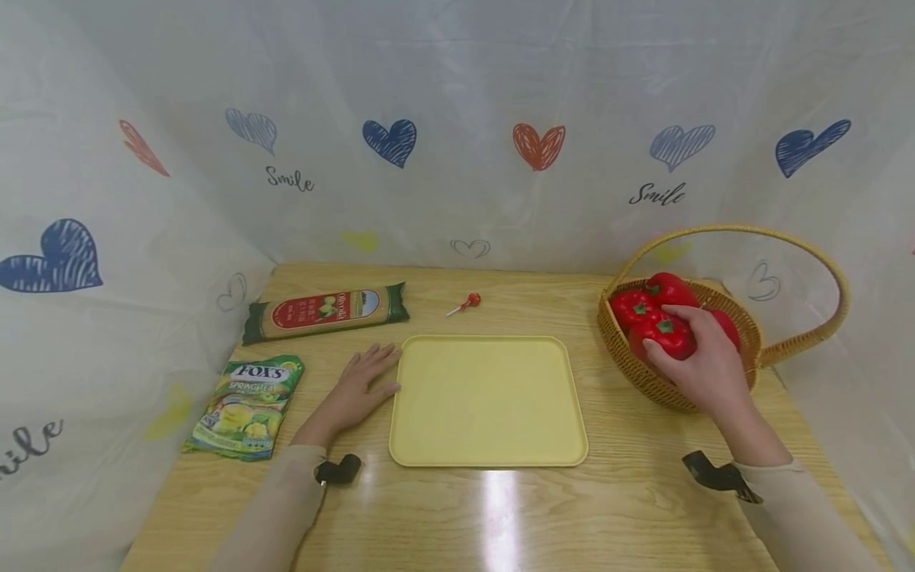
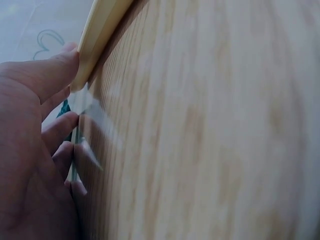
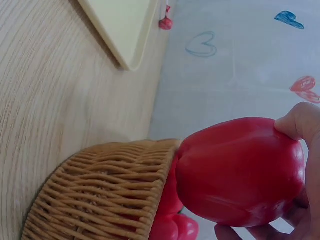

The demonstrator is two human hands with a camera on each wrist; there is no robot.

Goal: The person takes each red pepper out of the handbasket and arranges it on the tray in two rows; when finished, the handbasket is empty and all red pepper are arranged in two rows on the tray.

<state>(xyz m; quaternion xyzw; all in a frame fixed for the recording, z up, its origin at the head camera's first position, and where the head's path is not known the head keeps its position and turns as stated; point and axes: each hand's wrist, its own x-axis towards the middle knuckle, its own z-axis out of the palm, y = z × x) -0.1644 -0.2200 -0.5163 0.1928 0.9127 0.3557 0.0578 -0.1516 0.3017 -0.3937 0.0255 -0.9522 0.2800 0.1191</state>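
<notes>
Pale sleeves (image 1: 801, 508) reach over the tabletop (image 1: 422, 516). A nudge could shift the yellow tray (image 1: 489, 401), whose left edge the left hand (image 1: 357, 387) touches, fingers extended. Farther off, the smooth red pepper (image 3: 240, 172) could slip from a loose hold: the right hand (image 1: 704, 365), arm stretched forward, grips it at the mouth of the wicker basket (image 1: 636, 375).

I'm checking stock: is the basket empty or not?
Not empty: the head view shows red peppers inside the basket, and the right wrist view also shows red ones past its rim.
</notes>
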